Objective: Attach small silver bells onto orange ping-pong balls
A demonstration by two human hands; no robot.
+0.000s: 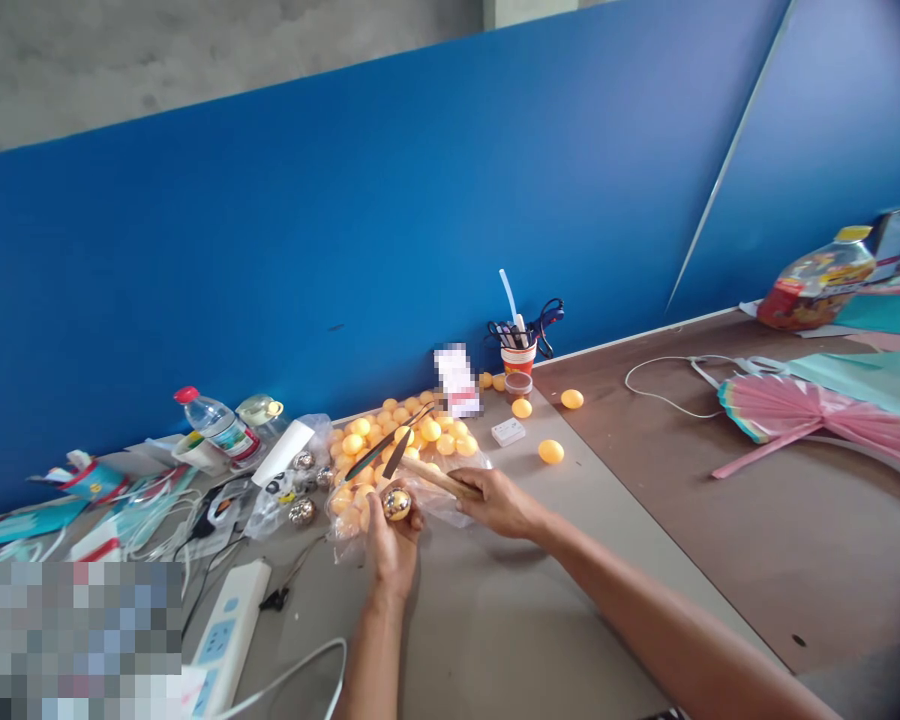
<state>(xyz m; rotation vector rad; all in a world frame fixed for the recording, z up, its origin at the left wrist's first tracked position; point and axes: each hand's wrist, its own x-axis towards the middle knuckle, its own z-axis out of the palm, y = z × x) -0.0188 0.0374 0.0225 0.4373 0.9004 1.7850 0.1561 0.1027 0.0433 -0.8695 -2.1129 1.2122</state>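
Note:
In my left hand point(394, 560) is a shiny, mirror-like metal ball point(397, 503), with the fingers wrapped round it from below and the sides. My right hand point(504, 503) grips the wooden handle of a hammer point(439, 478). Its dark, tapered head is above the metal ball; whether the two touch, I cannot tell. Behind both hands lies a clear plastic bag of orange balls point(439, 432). A long, dark, thin tool point(375, 452) rests across them.
Several metal balls point(302, 511) lie left of the bag, near a water bottle point(221, 430). A power strip point(229, 625) and cables are at front left. Loose orange balls point(550, 452), a small white box point(508, 432) and a pen cup point(518, 355) stand right. Farther right lies a pink fan point(817, 410).

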